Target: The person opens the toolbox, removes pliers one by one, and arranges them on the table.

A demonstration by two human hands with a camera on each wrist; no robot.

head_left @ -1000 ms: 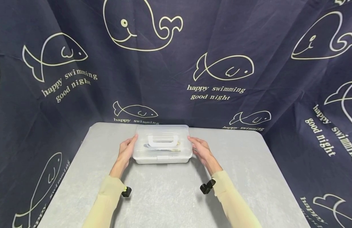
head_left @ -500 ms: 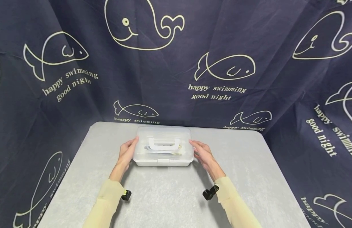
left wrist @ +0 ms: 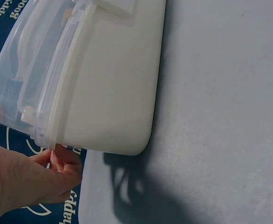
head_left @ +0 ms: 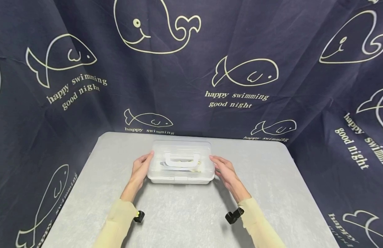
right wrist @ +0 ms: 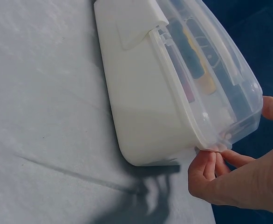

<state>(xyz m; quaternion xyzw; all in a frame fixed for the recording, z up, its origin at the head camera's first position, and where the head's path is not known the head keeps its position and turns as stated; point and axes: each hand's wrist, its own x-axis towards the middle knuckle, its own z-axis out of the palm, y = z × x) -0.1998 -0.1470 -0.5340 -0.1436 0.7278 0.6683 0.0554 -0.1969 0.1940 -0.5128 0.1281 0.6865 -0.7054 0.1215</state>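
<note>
A white plastic storage box [head_left: 181, 174] with a clear lid and a white carry handle [head_left: 182, 164] is held at both ends. At its left end my left hand [head_left: 141, 168] grips the rim, fingers curled beneath it in the left wrist view. My right hand [head_left: 227, 172] does likewise at the other end, fingertips under the rim and the thumb at the lid. The front latch [head_left: 181, 178] lies flat and the lid is down. Through it shows a yellow item [right wrist: 199, 65] among other contents, blurred by the plastic.
The box is over the grey table [head_left: 179, 213], towards its back edge. A dark blue curtain [head_left: 185, 75] with white fish and whale drawings hangs behind and on both sides. Small black cameras [head_left: 139, 216] sit at both wrists.
Both hands have brought the box nearer to me and a little to the right. Their grip on its ends has stayed the same.
</note>
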